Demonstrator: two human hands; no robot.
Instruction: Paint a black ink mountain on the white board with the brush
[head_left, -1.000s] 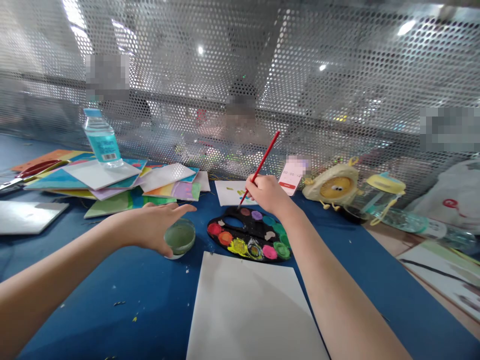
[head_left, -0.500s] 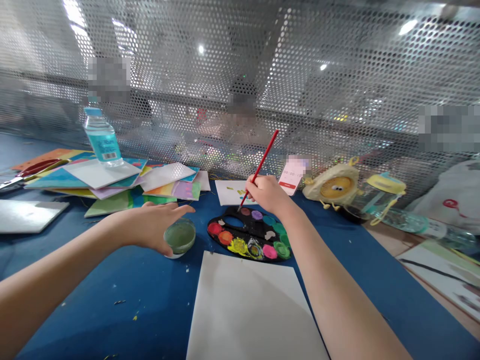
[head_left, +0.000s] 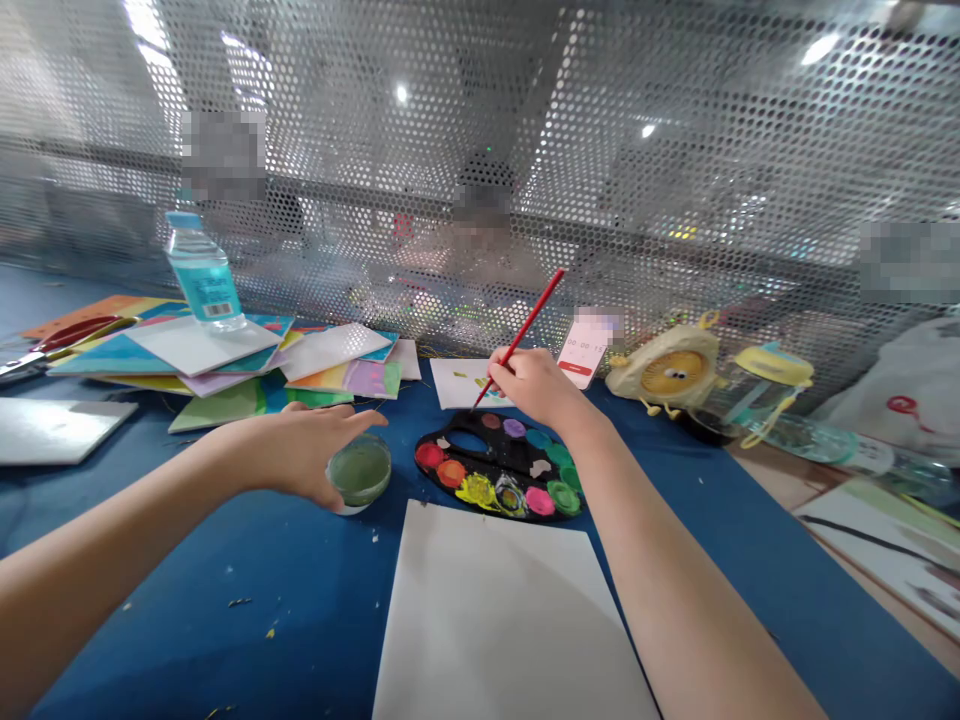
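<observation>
My right hand point(head_left: 534, 388) is shut on a red-handled paintbrush point(head_left: 523, 335), its bristle tip just above the top edge of a black plastic paint palette point(head_left: 450, 432). The palette holds round wells of several bright colours. My left hand point(head_left: 296, 455) is spread, fingers apart, closely beside and partly over a small glass cup of cloudy green water point(head_left: 360, 472). It does not clearly grip the cup. A small white paper with green marks point(head_left: 457, 385) lies just beyond the brush tip.
A large white sheet point(head_left: 499, 620) lies on the blue table cover point(head_left: 225, 600) near me. Painted cards, a water bottle point(head_left: 202, 272) and scissors point(head_left: 75, 340) are at left. A phone point(head_left: 583, 345), yellow fan point(head_left: 664, 365) and drink bottle point(head_left: 772, 400) stand right, before a perforated metal screen point(head_left: 660, 170).
The brush in my right hand has tilted slightly, its handle top leaning further right. My left hand has shifted a little to the left beside the cup.
</observation>
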